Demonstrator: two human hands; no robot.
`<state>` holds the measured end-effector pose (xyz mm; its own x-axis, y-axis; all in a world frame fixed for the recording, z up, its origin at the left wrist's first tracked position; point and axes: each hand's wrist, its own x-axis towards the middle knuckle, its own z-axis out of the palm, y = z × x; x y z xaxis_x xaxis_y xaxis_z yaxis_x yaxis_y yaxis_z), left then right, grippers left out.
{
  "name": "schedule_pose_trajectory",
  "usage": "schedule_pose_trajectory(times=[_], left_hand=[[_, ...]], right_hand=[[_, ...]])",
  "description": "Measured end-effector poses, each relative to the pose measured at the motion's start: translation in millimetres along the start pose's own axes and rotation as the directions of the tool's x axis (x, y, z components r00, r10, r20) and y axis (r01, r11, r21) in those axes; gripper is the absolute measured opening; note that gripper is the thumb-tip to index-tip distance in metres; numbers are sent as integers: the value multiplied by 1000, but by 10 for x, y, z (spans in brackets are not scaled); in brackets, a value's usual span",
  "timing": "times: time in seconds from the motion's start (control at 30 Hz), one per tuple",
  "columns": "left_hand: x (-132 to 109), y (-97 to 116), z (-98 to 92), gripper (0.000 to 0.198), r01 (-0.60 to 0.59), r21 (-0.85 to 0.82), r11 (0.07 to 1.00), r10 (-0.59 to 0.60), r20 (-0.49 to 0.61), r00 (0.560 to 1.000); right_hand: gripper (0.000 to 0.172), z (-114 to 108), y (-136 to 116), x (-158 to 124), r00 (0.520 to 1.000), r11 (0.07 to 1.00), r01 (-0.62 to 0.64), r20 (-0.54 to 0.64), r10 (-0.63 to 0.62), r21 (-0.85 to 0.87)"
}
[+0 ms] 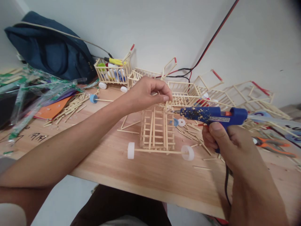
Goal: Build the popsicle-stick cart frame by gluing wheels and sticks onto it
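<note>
A small cart frame of thin wooden sticks lies on the wooden table, with an axle stick and two white bottle-cap wheels at its near end. My left hand reaches over the far end of the frame, thumb and finger pinched on the top of a wooden stick. In my right hand is a blue glue gun, its front spotted with residue. The nozzle points left, close to that stick below my left fingertips; whether it touches cannot be told. A clear glue stick sticks out of its back.
Several finished stick carts with red-tipped handles stand along the wall. Left are loose sticks, plastic wrappers and a blue bag. Orange-handled pliers lie right. The glue gun's cord hangs toward the table's front edge.
</note>
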<state>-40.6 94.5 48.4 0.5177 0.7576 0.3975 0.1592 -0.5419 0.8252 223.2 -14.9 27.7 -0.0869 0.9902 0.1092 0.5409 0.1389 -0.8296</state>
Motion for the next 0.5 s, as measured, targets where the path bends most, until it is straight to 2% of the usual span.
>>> schedule_pose_trajectory(times=[0.27, 0.5], left_hand=[[-4, 34, 16, 7, 12, 37, 999, -12, -10, 1000], [-5, 18, 35, 8, 2, 54, 999, 0, -25, 1000]], right_hand=[[55, 4, -11, 17, 1000, 998, -1, 29, -1, 60], [56, -8, -38, 20, 999, 1000, 14, 34, -13, -20]])
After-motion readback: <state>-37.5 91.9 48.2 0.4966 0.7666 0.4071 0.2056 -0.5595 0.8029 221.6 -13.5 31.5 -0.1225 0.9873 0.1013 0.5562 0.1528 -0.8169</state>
